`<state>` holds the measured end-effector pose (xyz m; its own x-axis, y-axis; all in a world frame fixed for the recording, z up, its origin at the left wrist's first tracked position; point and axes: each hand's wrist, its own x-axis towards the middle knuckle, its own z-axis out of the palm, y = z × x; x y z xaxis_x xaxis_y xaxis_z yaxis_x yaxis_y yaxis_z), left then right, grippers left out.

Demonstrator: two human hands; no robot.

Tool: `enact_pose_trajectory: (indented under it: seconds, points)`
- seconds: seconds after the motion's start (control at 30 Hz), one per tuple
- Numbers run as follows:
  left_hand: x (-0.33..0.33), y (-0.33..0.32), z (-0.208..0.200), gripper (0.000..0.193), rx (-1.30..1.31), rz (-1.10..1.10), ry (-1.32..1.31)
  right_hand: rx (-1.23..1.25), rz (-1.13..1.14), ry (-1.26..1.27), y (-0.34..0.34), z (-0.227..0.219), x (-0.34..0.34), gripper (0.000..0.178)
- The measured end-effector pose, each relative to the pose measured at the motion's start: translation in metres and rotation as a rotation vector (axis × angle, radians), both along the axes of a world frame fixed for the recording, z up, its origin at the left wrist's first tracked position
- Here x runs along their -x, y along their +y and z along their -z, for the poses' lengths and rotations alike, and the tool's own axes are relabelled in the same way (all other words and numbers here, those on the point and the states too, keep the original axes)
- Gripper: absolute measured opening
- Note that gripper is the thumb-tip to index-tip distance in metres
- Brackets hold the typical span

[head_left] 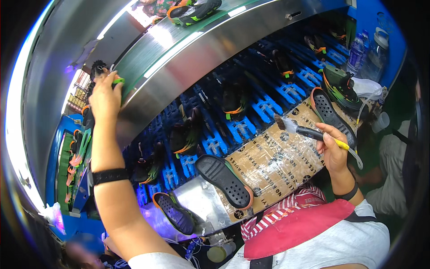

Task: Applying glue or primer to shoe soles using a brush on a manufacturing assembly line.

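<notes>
My left hand reaches up to the edge of the upper belt, fingers closed on a dark shoe with green and orange parts; the hand hides much of it. In my right hand is a brush with a black and yellow handle, its dark bristles pointing left above the cardboard-covered ledge. On that ledge lies a black shoe sole with a perforated heel. Another sole rests just beyond my right hand. A third sole lies at the ledge's left end.
Behind the ledge, blue racks carry several dark shoes. A shoe stands at the right, near water bottles and a clear jug. The green upper belt carries another shoe. A seated person's leg is at right.
</notes>
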<state>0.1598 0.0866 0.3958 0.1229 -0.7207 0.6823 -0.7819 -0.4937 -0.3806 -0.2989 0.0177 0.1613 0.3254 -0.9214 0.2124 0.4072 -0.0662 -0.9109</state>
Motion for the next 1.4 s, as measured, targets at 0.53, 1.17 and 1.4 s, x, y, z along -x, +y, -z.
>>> enact_pose_trajectory:
  seconds: [0.53,1.17,1.4]
  points:
    - [-0.094,0.12,0.007,0.046,0.194,-0.756,-0.008,-0.198,-0.217,-0.299,0.0,-0.001,-0.014,0.045]
    - [0.222,0.17,0.316,0.021,0.001,-0.352,1.459,-0.154,-0.218,-0.245,0.011,0.013,-0.006,0.046]
    - [0.211,0.193,0.325,0.019,0.31,-0.213,1.84,-0.139,-0.384,-0.168,0.011,0.015,0.0,0.049]
